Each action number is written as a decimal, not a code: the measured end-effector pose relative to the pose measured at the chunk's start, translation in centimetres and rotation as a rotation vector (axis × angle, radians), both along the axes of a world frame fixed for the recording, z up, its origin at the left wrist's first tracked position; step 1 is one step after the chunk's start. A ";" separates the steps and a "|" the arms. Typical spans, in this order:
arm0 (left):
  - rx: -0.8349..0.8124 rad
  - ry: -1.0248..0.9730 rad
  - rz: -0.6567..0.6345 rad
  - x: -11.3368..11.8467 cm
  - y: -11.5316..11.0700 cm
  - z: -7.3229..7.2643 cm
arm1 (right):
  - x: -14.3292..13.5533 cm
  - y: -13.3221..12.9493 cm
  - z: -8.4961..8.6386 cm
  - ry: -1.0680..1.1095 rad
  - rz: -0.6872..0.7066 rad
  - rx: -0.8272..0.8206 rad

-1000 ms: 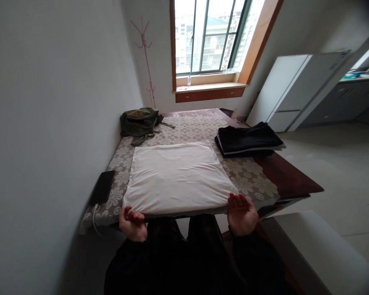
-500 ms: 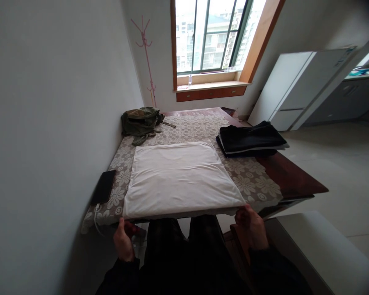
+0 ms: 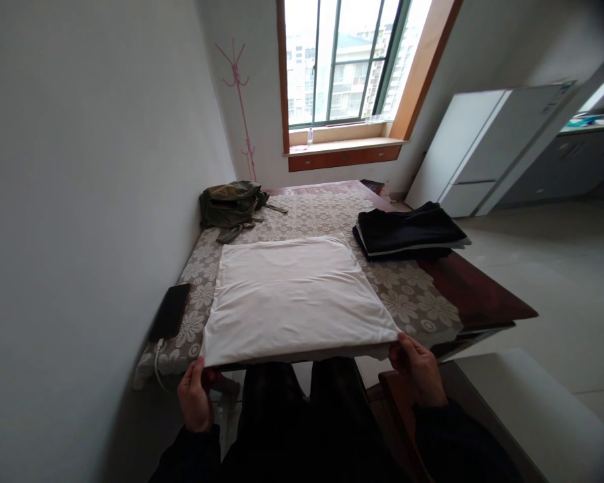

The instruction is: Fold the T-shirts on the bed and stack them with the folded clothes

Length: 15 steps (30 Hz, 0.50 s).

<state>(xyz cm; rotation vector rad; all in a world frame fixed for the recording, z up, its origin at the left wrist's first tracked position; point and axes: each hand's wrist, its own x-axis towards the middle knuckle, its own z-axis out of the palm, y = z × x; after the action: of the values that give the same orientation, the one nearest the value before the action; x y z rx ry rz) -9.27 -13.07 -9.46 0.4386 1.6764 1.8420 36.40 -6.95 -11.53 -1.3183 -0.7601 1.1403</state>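
Observation:
A white cloth (image 3: 296, 295), roughly squared and lightly wrinkled, lies flat on the patterned tablecloth (image 3: 403, 288). What kind of garment or linen it is cannot be made out. At its near left corner my left hand (image 3: 196, 396) pinches the edge between thumb and fingers. The near right corner is gripped by my right hand (image 3: 419, 365), which draws it slightly past the table edge. Between both hands the near edge runs fairly straight.
A stack of folded dark clothes (image 3: 407, 231) sits to the right, and an olive backpack (image 3: 231, 204) at the back left. By the left wall lies a tablet (image 3: 170, 312) with a white cable plugged in. A chair (image 3: 400, 409) stands by my right arm.
Both hands have drawn the cloth's near corners slightly, and the near edge looks tauter. My left hand has shifted a little left. The camera view has tilted slightly.

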 end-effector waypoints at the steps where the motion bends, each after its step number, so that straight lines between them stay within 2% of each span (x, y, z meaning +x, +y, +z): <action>1: 0.025 -0.019 -0.011 0.0 0.0 0.2 | 0.0 0.1 0.1 0.017 -0.019 0.014; 7: 0.159 -0.166 0.010 -0.2 0.3 2.1 | -0.6 0.6 1.3 0.192 -0.180 0.189; 12: 0.202 -0.233 -0.003 -0.9 -0.6 5.0 | -0.6 0.1 3.4 0.285 -0.204 0.316; 15: 0.202 -0.185 -0.014 -1.2 -1.7 6.6 | 0.0 -0.5 4.3 0.302 -0.232 0.348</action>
<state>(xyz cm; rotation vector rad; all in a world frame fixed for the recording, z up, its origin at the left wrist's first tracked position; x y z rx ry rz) -10.51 -14.73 -2.85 0.3495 1.3687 1.9855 36.41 -7.44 -7.21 -0.8914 -0.5377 0.9422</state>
